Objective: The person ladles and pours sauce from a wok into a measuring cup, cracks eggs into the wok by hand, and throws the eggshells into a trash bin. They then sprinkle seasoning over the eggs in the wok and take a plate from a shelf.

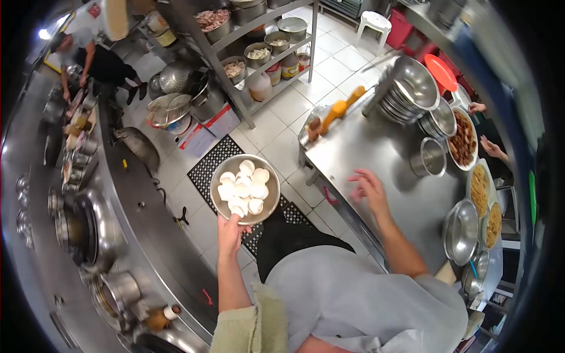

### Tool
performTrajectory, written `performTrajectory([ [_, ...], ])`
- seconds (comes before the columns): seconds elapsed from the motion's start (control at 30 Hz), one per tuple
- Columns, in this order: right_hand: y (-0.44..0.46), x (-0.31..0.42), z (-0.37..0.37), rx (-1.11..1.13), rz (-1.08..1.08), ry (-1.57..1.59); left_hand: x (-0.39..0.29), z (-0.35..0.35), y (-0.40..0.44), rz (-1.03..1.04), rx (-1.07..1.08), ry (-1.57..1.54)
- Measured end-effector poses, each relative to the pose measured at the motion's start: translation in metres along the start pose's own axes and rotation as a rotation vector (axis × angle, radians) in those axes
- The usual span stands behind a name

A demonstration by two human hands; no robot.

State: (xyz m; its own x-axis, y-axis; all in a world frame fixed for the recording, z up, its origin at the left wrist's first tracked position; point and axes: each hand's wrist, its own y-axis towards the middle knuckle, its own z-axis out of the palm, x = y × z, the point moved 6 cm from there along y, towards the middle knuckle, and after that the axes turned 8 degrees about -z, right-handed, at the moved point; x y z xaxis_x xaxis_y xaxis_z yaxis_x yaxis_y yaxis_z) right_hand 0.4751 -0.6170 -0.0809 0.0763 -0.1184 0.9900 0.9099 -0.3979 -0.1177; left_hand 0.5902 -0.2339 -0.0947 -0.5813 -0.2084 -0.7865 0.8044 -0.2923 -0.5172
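My left hand (231, 233) grips the near rim of a round metal bowl (218, 203), its thumb over the edge. Inside the bowl lie several white, rounded pieces that look like eggshells (242, 189). The bowl is held above the floor, over a black perforated mat (203, 166). My right hand (368, 187) is raised over the near edge of the steel table (347, 153), fingers apart and holding nothing. A green towel (247, 323) hangs by my left forearm.
A shelf rack (250, 120) with food pots stands ahead. Stacked bowls (406, 88) and a dish of brown food (462, 139) are on the right table. Another person (106, 62) works at the far left counter. Another person's hands (493, 148) show at far right.
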Motion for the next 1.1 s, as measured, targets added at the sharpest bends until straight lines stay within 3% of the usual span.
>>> performTrajectory([
  [0.07,0.015,-0.001,-0.016,-0.343,-0.058,-0.087,-0.022,-0.002,0.083,0.004,-0.008,0.105],
  [0.23,0.032,-0.015,-0.033,-0.875,-0.087,-0.223,-0.006,0.017,0.32,-0.037,0.159,0.356],
  [0.37,0.02,-0.04,-0.035,-0.999,-0.032,-0.482,0.027,0.087,0.447,-0.002,0.226,0.692],
  [0.43,0.018,-0.037,-0.033,-1.006,-0.027,-0.6,0.058,0.128,0.485,-0.08,0.267,0.753],
  [0.47,0.019,-0.036,-0.034,-1.026,-0.001,-0.612,0.084,0.141,0.51,0.14,0.245,0.943],
  [0.5,0.021,-0.031,-0.03,-1.001,-0.016,-0.647,0.104,0.157,0.522,0.371,0.224,1.121],
  [0.67,0.022,-0.031,-0.029,-1.005,-0.035,-0.638,0.125,0.249,0.513,0.261,0.259,1.402],
  [0.83,0.025,-0.026,-0.029,-1.001,-0.007,-0.654,0.14,0.279,0.506,0.183,0.325,1.7],
  [1.1,0.024,-0.028,-0.03,-0.991,0.003,-0.656,0.148,0.302,0.508,0.44,0.371,1.614],
])
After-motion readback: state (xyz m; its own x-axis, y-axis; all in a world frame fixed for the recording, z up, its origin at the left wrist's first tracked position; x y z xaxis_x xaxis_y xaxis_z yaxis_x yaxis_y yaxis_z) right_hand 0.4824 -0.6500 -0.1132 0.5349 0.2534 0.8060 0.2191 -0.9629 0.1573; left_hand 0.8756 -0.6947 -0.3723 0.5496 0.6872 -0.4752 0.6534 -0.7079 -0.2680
